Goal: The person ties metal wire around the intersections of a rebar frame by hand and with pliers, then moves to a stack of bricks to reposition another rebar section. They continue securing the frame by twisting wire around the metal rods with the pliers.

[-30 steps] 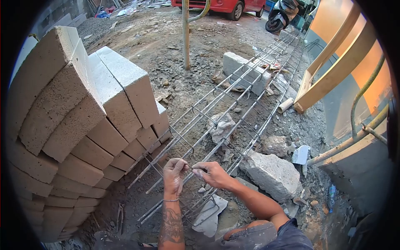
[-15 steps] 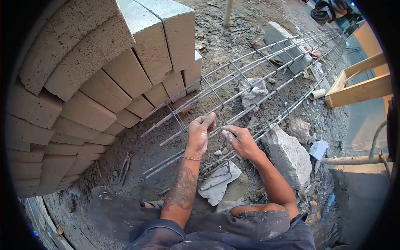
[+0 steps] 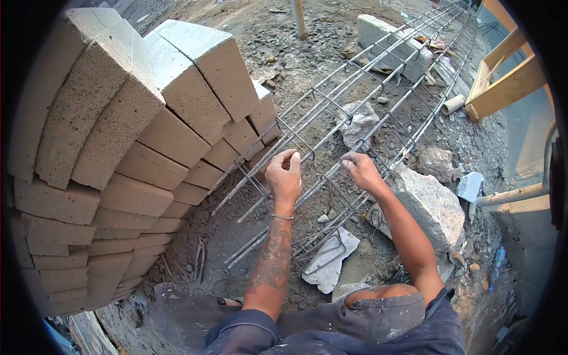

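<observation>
A long rebar cage [image 3: 378, 100] of thin steel bars and square stirrups lies on the dirt, running from my knees up to the far right. My left hand [image 3: 285, 177] is raised over its near end, fingers pinched together at a stirrup on the cage's left side. My right hand [image 3: 361, 171] pinches one of the long bars a hand's width to the right. Whether a thin wire runs between the hands is too fine to tell. I crouch over the cage, with my knees at the bottom of the view.
A tall stack of grey concrete blocks [image 3: 118, 136] fills the left. Pincers [image 3: 200, 260] lie on the dirt at its foot. Broken concrete chunks [image 3: 426, 204] sit beside the cage, a flat piece [image 3: 331, 266] under its end. Timber frames [image 3: 509, 83] stand at the right.
My hands, close together a second ago, have moved apart: the right one slid right along the bar. The view has tilted down and toward the block stack.
</observation>
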The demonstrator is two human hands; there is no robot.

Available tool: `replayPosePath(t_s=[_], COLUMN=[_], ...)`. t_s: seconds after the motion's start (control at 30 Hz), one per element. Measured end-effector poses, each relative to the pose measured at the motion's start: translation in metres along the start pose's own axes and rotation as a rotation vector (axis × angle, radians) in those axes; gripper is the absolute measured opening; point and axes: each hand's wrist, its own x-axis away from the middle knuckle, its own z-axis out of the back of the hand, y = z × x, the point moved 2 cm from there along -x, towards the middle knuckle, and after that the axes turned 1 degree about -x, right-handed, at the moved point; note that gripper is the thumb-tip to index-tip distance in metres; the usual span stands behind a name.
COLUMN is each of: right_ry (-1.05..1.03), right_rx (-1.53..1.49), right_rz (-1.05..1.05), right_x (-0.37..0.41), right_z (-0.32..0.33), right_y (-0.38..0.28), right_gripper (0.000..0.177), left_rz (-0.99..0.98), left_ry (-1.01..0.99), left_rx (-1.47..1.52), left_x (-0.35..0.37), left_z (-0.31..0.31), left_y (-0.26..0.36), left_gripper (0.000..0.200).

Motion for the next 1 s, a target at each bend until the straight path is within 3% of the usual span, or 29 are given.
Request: replayPosePath(t_s=[0.07,0.17,0.3,0.37,0.43,0.57,0.63,0.73,0.83,0.9,1.0], right_ry=[-0.069,-0.18,-0.11,-0.248,-0.223,-0.134,0.012,0.092,0.024,-0.026,-0.04], right_rx=[-0.021,-0.173,-0.178,-0.246,-0.271,-0.292,-0.251,-0.272,-0.361,-0.578,-0.627], right_rz=[0.014,-0.015,0.091,0.058,0.073,0.173,0.116,0.148,0.034,-0.139,-0.168], right_x=[-0.015,-0.03,-0.041,-0.042,-0.041,-0.038,-0.041,-0.043,-0.038,-0.038,-0.045], right_z=[-0.008,-0.016,-0.023,-0.029,-0.029,-0.035,-0.037,-0.041,-0.037,-0.041,-0.053], right_y=[-0.003,-0.009,-0.006,-0.005,-0.006,-0.006,-0.005,-0.003,-0.009,-0.005,0.005], right_gripper=[0.022,0.023,0.025,0.028,0.029,0.027,0.025,0.024,0.023,0.022,0.022], left_rz=[-0.099,-0.243,-0.264,-0.252,-0.344,-0.338,-0.339,-0.438,-0.506,-0.545,-0.48], left_ry=[-0.022,-0.013,-0.073,-0.145,-0.08,-0.109,-0.11,-0.128,-0.08,-0.033,-0.082], left_rx=[-0.234,-0.332,-0.376,-0.439,-0.664,-0.793,-0.845,-0.82,-0.906,-0.96,-0.962], left_x=[-0.008,-0.018,-0.021,-0.023,-0.025,-0.026,-0.024,-0.022,-0.023,-0.027,-0.031], left_z=[-0.004,-0.009,-0.016,-0.02,-0.025,-0.033,-0.036,-0.041,-0.047,-0.051,-0.055], left_y=[-0.002,-0.003,0.001,0.005,0.008,0.027,0.029,0.024,0.019,0.017,0.013], left_gripper=[0.023,0.022,0.021,0.022,0.022,0.028,0.029,0.027,0.028,0.029,0.028])
